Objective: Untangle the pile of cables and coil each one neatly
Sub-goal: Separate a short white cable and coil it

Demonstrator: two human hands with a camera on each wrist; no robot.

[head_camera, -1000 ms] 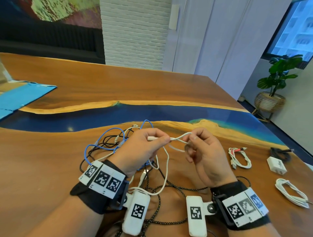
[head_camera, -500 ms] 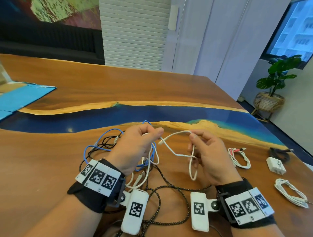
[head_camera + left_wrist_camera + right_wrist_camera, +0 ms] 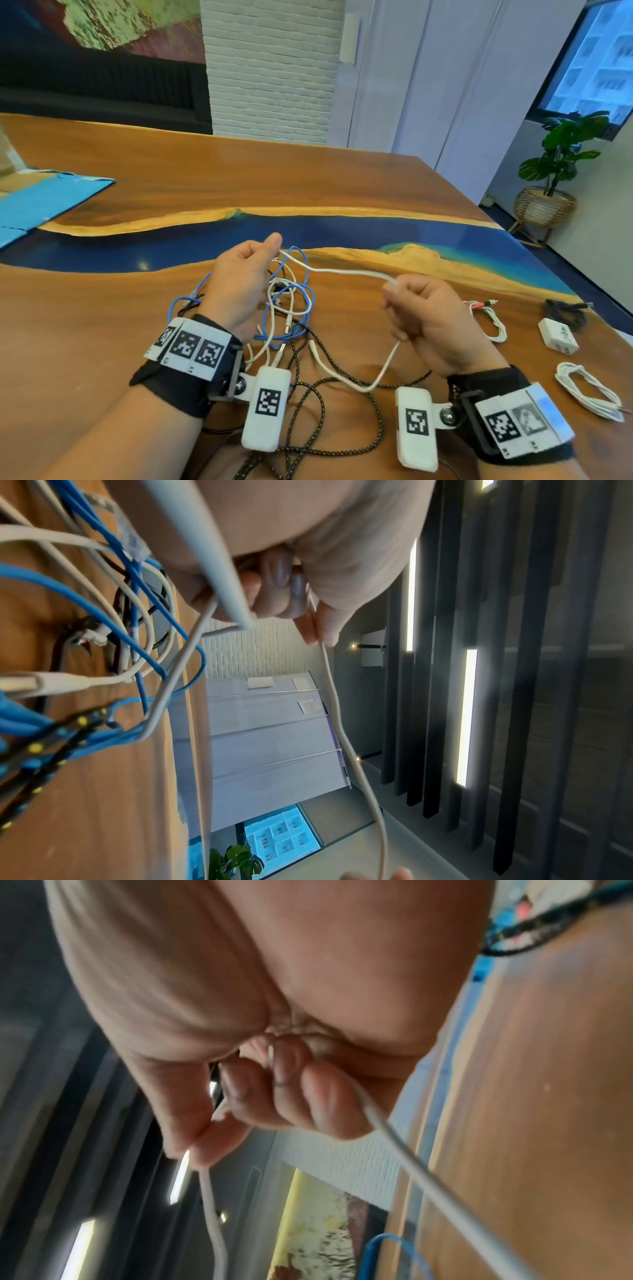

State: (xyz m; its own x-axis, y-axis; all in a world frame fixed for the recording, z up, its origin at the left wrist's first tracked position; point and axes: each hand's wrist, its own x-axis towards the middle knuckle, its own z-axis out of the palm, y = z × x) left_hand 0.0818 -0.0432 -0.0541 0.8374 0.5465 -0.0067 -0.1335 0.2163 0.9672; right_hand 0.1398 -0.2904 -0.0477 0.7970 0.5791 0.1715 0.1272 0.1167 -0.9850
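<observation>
Head view: left hand [image 3: 239, 284] raised over the tangled pile [image 3: 287, 308], thumb and curled fingers pinching the white cable [image 3: 346, 272]. From there, running slack to the right hand [image 3: 424, 322], likewise pinched at the fingertips, then dropping below that fist and looping back on the table [image 3: 102, 342] toward the pile. Blue cable [image 3: 298, 294] and black braided cable [image 3: 342, 442] heaped just under and behind the left hand, braided loops reaching in under both wrists. Right of the right hand, coiled red-and-white cable [image 3: 489, 318], white charger [image 3: 558, 337], black cable [image 3: 565, 311] and coiled white cable [image 3: 589, 387], all close to the table's right edge. Bare wood ahead of both hands, out to the blue resin strip (widest free room there).

Left wrist view: fingers [image 3: 284, 588] curled tight, cable [image 3: 342, 737] leaving the thumb tip; blue loops [image 3: 103, 610] beside the palm.

Right wrist view: blurred; fingers [image 3: 274, 1091] folded round the cable [image 3: 411, 1164], a second length leaving between thumb and forefinger.
</observation>
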